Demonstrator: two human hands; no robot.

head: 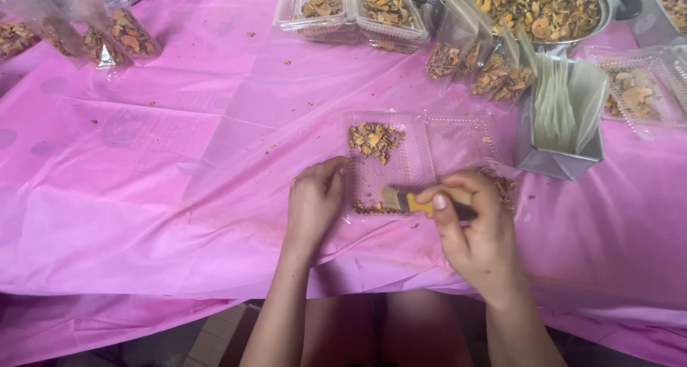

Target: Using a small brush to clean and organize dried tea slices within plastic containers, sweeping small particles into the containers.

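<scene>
R hand (476, 227) pinches a small brush (409, 202) w/ yellow handle btwn thumb & fingers, bristles pointing away to its left, resting on the near part of an open clear plastic clamshell tray (415, 159). L hand (313, 199) has fingers curled together, gripping the tray's near-left edge, touching it. Just beyond the L hand's fingertips, inside the tray, sits a small heap of dried brown-orange chips (376, 139); a thin line of crumbs lies right beside the brush tip. Tray's other half lies open just beyond the R hand. Farther past the R hand: a metal box w/ folded clear bags (562, 116), 3 small filled bags (479, 63) leaning by a big pot of the same dried chips (533, 5). All on a pink table cover (143, 181), scattered crumbs near the L hand.
</scene>
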